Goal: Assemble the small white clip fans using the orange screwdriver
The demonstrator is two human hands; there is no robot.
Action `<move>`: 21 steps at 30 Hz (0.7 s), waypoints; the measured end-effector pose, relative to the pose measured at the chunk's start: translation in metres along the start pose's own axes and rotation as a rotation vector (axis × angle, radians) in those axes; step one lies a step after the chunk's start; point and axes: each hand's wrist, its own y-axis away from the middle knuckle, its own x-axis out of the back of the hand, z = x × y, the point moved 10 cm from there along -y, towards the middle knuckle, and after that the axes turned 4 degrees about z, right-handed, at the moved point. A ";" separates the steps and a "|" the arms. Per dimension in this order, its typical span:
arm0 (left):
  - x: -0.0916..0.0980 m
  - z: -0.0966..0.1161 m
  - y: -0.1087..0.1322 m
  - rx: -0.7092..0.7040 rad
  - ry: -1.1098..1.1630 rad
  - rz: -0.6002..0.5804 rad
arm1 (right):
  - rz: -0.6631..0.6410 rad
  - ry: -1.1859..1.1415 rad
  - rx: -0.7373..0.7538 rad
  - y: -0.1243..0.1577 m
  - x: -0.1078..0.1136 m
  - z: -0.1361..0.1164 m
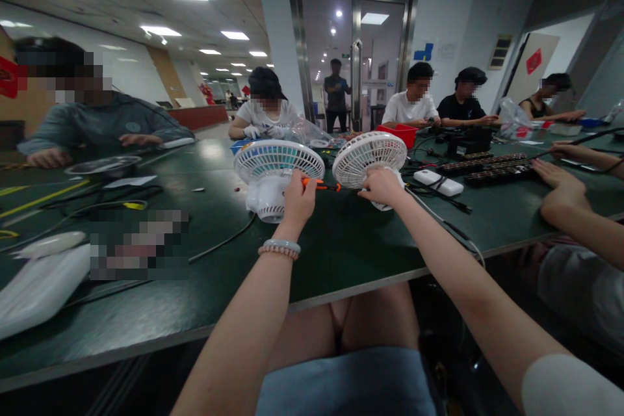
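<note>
My left hand (298, 200), with beaded bracelets at the wrist, is closed around an orange-and-black screwdriver (327, 186) that points to the right. Right beside that hand is a white fan (266, 198) with a round grille, partly covered by my fingers. A second white fan (351, 159) stands to the right, its grille tilted upward. My right hand (384, 184) grips this fan at the lower back of its head; the fingertips are partly hidden.
Co-workers sit along the far side of the green table (341, 253). A white power adapter (439, 182), cables and dark strips (502, 166) lie to the right, near another person's arms. A red bin (403, 135) stands behind the fans. White wrapped packages (43, 286) lie at left.
</note>
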 end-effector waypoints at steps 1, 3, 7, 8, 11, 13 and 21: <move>0.000 0.000 0.000 0.000 -0.007 0.001 | 0.000 0.000 0.003 0.000 0.000 0.000; 0.000 0.000 -0.001 0.002 -0.018 0.004 | 0.003 0.001 0.008 0.000 -0.001 0.000; 0.001 0.000 0.000 0.004 -0.019 0.010 | 0.019 0.001 0.026 -0.001 -0.002 0.000; 0.001 0.001 0.000 0.004 -0.018 0.011 | 0.021 0.002 0.029 -0.001 -0.002 0.000; 0.001 0.002 0.000 0.003 -0.018 0.004 | 0.020 0.007 0.034 -0.001 -0.003 0.000; 0.001 0.003 0.000 0.001 -0.024 -0.005 | 0.014 0.008 0.036 -0.001 -0.003 -0.001; 0.002 0.005 -0.002 -0.012 -0.084 0.009 | -0.001 0.001 0.026 0.000 -0.002 0.000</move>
